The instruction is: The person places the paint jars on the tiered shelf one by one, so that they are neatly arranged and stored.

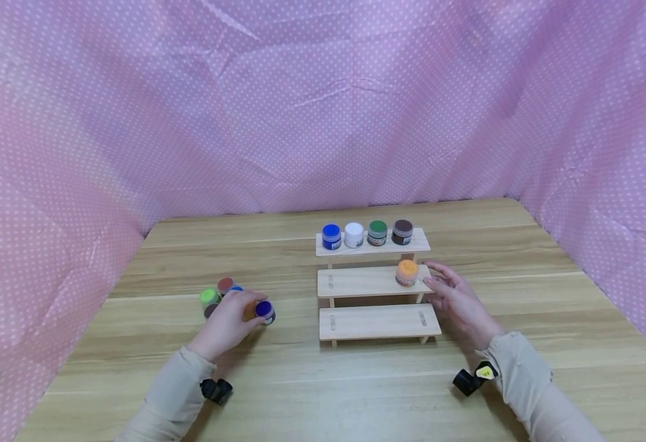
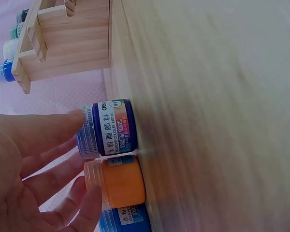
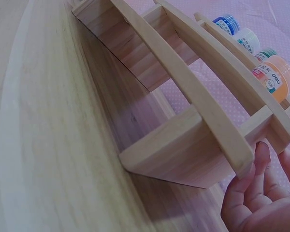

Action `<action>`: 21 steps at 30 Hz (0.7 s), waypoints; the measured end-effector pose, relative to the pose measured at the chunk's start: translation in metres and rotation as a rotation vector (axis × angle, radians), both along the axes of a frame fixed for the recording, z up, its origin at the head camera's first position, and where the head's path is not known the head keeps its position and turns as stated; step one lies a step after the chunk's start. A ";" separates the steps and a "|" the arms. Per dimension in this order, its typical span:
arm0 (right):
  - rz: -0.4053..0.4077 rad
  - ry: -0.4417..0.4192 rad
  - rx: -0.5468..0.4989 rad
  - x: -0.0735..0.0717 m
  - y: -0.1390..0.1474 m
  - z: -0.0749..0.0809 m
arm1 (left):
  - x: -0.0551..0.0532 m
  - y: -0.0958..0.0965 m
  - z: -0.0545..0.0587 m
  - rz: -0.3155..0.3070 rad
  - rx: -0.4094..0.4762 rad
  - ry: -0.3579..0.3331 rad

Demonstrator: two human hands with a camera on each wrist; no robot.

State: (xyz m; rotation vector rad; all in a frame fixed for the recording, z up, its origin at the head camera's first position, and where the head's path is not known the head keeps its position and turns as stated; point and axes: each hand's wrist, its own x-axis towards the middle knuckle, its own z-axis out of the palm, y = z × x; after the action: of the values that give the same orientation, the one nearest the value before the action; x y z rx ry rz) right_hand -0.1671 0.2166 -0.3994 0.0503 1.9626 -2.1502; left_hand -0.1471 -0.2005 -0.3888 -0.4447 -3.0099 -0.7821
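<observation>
My left hand [image 1: 229, 322] pinches the lid of a dark blue paint jar [image 2: 115, 128] standing on the table. An orange paint jar [image 2: 123, 182] and a blue paint jar [image 2: 130, 218] stand in line right beside it. Light green [image 1: 209, 297] and reddish-brown [image 1: 226, 285] lidded jars are behind the hand, with another dark lid partly hidden. My right hand [image 1: 458, 301] holds the right end of a three-step wooden rack [image 1: 378, 322], its fingers at the middle step's edge. On that step, close to the fingertips, sits a light orange jar [image 1: 407, 273].
Along the top step stand a blue jar [image 1: 331, 237], a white jar [image 1: 354, 235], a green jar [image 1: 377, 233] and a dark brown jar [image 1: 403, 232]. The wood-grain table [image 1: 356, 393] reaches back to a pink dotted cloth [image 1: 323, 110].
</observation>
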 end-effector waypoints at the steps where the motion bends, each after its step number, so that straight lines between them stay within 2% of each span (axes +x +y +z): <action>1: 0.003 0.006 -0.001 0.000 0.000 0.000 | 0.000 0.000 0.000 -0.001 0.000 -0.002; 21: 0.002 -0.005 0.000 0.000 -0.001 -0.002 | -0.003 -0.001 -0.004 0.002 0.008 -0.005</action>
State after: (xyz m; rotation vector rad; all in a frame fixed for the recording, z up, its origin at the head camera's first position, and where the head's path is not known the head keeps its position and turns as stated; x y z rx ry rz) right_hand -0.1670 0.2161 -0.4011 0.0530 1.9589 -2.1466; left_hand -0.1506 -0.2015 -0.3931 -0.4395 -3.0100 -0.7957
